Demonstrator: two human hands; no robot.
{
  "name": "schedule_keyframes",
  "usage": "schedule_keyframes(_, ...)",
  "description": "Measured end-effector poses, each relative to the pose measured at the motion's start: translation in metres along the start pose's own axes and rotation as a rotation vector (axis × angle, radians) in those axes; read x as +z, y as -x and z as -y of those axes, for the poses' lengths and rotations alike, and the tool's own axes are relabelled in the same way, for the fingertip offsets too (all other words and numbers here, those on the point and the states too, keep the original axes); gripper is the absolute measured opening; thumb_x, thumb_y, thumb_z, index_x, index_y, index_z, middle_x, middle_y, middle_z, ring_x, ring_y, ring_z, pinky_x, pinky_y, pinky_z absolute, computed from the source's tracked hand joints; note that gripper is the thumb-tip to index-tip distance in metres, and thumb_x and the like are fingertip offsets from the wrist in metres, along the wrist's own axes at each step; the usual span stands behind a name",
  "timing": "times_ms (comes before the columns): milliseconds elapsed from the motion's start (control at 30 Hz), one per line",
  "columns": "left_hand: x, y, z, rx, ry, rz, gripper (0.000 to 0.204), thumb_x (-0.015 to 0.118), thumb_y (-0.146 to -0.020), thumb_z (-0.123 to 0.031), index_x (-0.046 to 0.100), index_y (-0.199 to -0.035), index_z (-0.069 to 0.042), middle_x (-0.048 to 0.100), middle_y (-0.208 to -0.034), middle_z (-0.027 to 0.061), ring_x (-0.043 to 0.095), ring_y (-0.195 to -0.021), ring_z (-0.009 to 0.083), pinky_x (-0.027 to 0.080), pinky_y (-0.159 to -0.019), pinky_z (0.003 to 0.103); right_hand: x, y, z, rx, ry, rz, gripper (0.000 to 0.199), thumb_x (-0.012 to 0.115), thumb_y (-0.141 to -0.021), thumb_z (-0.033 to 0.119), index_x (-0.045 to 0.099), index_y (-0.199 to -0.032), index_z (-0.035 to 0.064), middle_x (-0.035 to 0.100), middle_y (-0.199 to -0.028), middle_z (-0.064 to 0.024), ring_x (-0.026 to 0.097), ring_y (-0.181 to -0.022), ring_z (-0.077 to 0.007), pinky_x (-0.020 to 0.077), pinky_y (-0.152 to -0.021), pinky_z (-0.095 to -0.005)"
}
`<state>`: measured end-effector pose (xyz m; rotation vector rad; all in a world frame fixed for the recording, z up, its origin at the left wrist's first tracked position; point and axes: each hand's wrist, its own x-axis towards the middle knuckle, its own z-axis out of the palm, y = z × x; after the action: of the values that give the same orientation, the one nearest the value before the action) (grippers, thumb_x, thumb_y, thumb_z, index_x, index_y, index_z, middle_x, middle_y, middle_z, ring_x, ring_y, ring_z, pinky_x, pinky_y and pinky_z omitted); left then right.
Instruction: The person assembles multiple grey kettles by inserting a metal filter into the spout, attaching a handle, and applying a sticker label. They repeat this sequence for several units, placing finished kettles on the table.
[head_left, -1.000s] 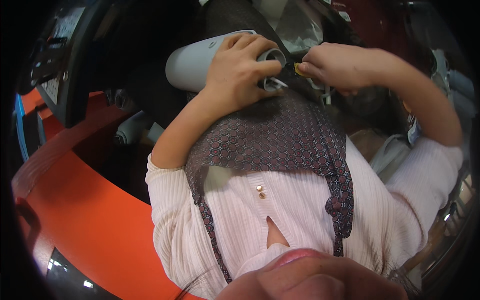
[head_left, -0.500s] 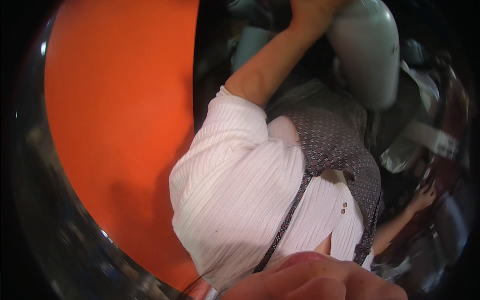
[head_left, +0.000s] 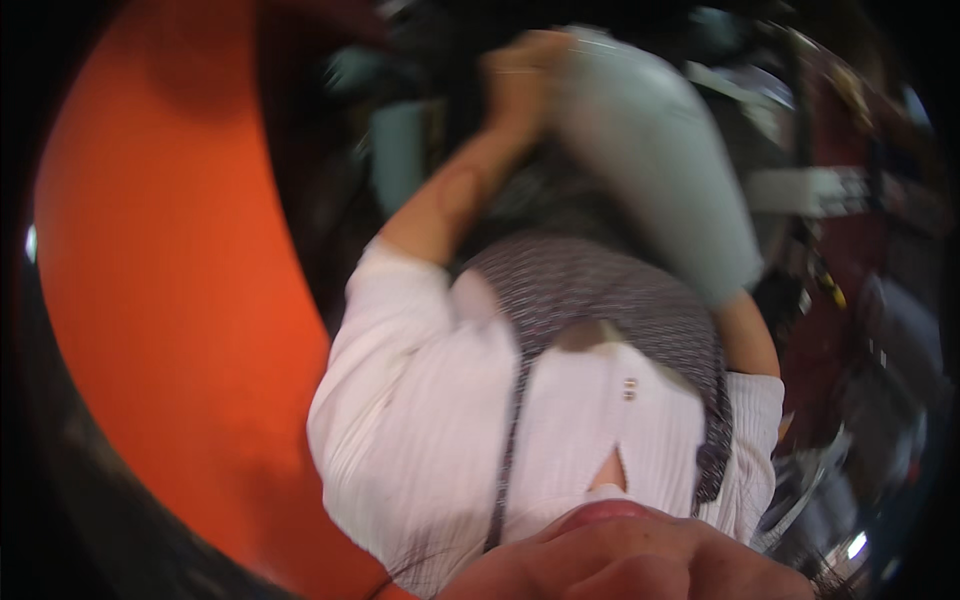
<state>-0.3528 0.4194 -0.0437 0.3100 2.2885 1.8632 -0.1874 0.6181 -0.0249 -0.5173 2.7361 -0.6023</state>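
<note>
Head view, blurred by motion throughout.

Left hand [head_left: 520, 85] raised at top centre, fingers curled against the upper end of a pale grey-green rounded casing [head_left: 655, 160]; grip looks closed on its edge, though blur hides the fingertips. Bare left forearm [head_left: 450, 200] running down from the hand to a white ribbed sleeve [head_left: 400, 400] at mid-left.

Casing long and smooth, slanting from top centre down toward the right, its lower end just above the right elbow. Dark machine parts [head_left: 420, 60] behind and left of it, too smeared to make out.

Right hand hidden behind the casing; only a stretch of right upper arm [head_left: 748, 335] showing below the casing's lower end. Whether open or closed: cannot tell.

Below the arms, a dark dotted apron [head_left: 600, 290] over the chest, its strap [head_left: 505, 430] running down across the white ribbed top [head_left: 570, 430]. Small metal button [head_left: 629, 387] near the middle of the top.

Broad orange curved surface [head_left: 170, 300] filling the left side, bent by the lens, well apart from both arms. Dark rim along its lower left edge.

On the right, a jumble of pale and reddish shapes [head_left: 830, 200] beside the casing, with a bit of yellow-and-black cable [head_left: 830, 290] near the right arm; details too blurred to name.
</note>
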Motion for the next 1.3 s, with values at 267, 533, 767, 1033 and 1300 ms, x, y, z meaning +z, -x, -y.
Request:
schedule_keyframes(267,-0.089,-0.085,-0.054,0.761,-0.004,-0.016,0.026,0.082,-0.078,-0.022,0.072,-0.082,0.002,0.067,-0.116,0.0190,0.069,-0.101,0.0273,0.060,-0.077,0.038,-0.113,0.067,-0.110,-0.020,0.578,-0.757,0.016,0.066,-0.087,0.012,0.067,-0.103,0.0071,0.063,-0.082,-0.0038,0.061,-0.066,-0.0210,0.0478,-0.055,-0.0323)
schedule_keyframes(533,0.023,-0.058,0.023,0.587,-0.278,0.418,0.042,0.094,-0.062,-0.023,0.059,-0.059,0.000,0.065,-0.118,0.0198,0.068,-0.105,0.0291,0.058,-0.087,0.039,0.013,0.127,-0.103,0.871,-0.161,-0.133,0.027,0.068,-0.085,0.009,0.068,-0.112,0.0043,0.067,-0.095,-0.0211,0.069,-0.090,-0.0349,0.0535,-0.081,-0.0442)
schedule_keyframes(767,-0.012,-0.002,0.026,0.636,-0.367,0.600,0.033,0.090,-0.070,-0.028,0.068,-0.074,-0.002,0.063,-0.123,0.0170,0.067,-0.108,0.0295,0.060,-0.087,0.039,0.157,0.135,-0.215,1.152,0.017,-0.581,0.034,0.058,-0.093,0.019,0.064,-0.123,0.0035,0.066,-0.113,-0.0239,0.064,-0.105,-0.0398,0.0484,-0.095,-0.0493)
schedule_keyframes(1033,-0.032,0.068,0.015,0.684,-0.238,0.378,0.042,0.088,-0.069,-0.037,0.060,-0.061,-0.006,0.057,-0.135,0.0182,0.048,-0.134,0.0376,0.043,-0.108,0.052,0.134,0.140,-0.130,0.873,-0.203,-0.676,0.031,0.053,-0.102,0.023,0.064,-0.120,0.0005,0.068,-0.109,-0.0214,0.065,-0.099,-0.0354,0.0504,-0.090,-0.0425)
schedule_keyframes(1300,-0.008,0.091,-0.055,1.110,-0.249,0.178,0.041,0.084,-0.063,-0.051,0.067,-0.068,-0.015,0.070,-0.110,0.0118,0.070,-0.098,0.0308,0.058,-0.077,0.039,0.085,0.126,0.008,0.740,-1.243,-1.205,0.032,0.062,-0.099,0.034,0.060,-0.098,0.0021,0.054,-0.074,-0.0031,0.052,-0.066,-0.0112,0.0404,-0.061,-0.0267)
